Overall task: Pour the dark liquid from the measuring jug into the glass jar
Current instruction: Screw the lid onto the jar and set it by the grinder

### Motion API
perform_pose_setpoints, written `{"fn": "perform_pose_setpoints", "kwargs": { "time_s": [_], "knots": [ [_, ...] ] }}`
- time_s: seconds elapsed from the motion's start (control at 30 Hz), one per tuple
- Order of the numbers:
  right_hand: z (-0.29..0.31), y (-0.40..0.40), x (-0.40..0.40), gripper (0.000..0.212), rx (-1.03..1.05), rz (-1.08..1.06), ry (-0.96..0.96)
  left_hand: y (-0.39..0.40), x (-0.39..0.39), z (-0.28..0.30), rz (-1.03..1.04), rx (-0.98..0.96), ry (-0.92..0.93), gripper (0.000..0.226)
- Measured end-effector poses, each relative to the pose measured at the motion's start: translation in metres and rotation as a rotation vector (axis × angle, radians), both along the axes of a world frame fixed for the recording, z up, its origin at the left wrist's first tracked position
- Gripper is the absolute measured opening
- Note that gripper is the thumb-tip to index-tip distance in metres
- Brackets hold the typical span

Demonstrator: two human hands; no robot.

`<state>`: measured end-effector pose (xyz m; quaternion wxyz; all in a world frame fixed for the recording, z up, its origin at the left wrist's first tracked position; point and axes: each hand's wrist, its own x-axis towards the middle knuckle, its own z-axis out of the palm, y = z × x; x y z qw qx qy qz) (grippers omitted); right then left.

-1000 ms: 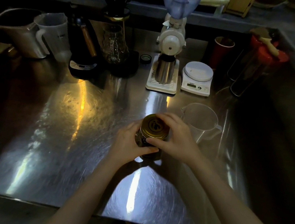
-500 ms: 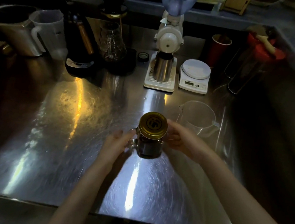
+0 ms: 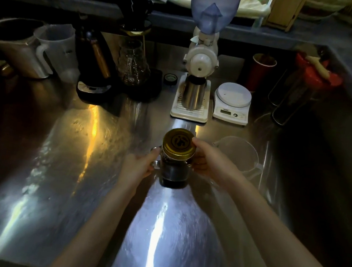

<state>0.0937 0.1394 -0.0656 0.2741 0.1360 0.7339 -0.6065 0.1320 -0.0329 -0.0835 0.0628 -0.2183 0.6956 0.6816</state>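
- The steel counter [image 3: 52,172] lies under both hands and runs far to each side; it is shiny and looks slippery, so I would keep the jar low over it.
- Far ahead of the hands stands a white grinder [image 3: 198,68] with a small scale [image 3: 231,105] just beside it on the right. Both are well apart from the work and need no care now.
- The measuring jug [image 3: 238,155] stands just behind and to the right of my right hand. It looks clear and I see no dark liquid in it, so I judge the pouring is already done.
- The glass jar [image 3: 174,171] sits between the two hands, upright, with dark liquid inside and a gold lid [image 3: 179,144] on its mouth.
- My left hand [image 3: 138,166] is curled around the jar's handle on the left side and seems to grip it.
- My right hand [image 3: 209,160] is half closed, its fingers [image 3: 195,141] touching the edge of the lid. I cannot tell how firmly it presses.
- The step in hand seems to be to secure the lid. To do it well, I would hold the handle still with the left, turn the lid level with the right, and keep the jar upright until it seats.
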Motion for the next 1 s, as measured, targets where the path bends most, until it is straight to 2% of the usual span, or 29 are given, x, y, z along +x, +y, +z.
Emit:
{"fn": "perform_pose_setpoints", "kwargs": {
  "time_s": [0.17, 0.3, 0.43, 0.57, 0.63, 0.83, 1.0],
  "knots": [
    [0.019, -0.004, -0.043, 0.048, 0.014, 0.025, 0.051, -0.004, -0.046, 0.015, 0.010, -0.005, 0.029, 0.022],
    [0.026, -0.003, -0.081, 0.051, 0.015, 0.071, 0.037, -0.006, -0.086, 0.010, 0.003, -0.026, 0.041, 0.025],
    [0.020, -0.004, -0.117, 0.050, -0.018, 0.058, -0.022, -0.005, -0.118, 0.002, -0.004, -0.089, 0.018, 0.049],
    [0.009, -0.004, -0.138, 0.048, 0.019, 0.074, -0.048, -0.003, -0.136, -0.007, -0.019, -0.116, 0.002, 0.026],
    [0.005, -0.004, -0.143, 0.048, 0.054, 0.093, -0.051, -0.002, -0.143, -0.012, -0.016, -0.095, -0.005, 0.022],
    [0.003, -0.008, -0.150, 0.033, 0.082, 0.091, -0.025, -0.007, -0.156, -0.022, -0.012, -0.066, -0.029, 0.031],
    [0.003, -0.011, -0.151, 0.034, 0.099, 0.087, 0.007, -0.008, -0.159, -0.024, -0.015, -0.082, -0.025, 0.028]
  ]
}}
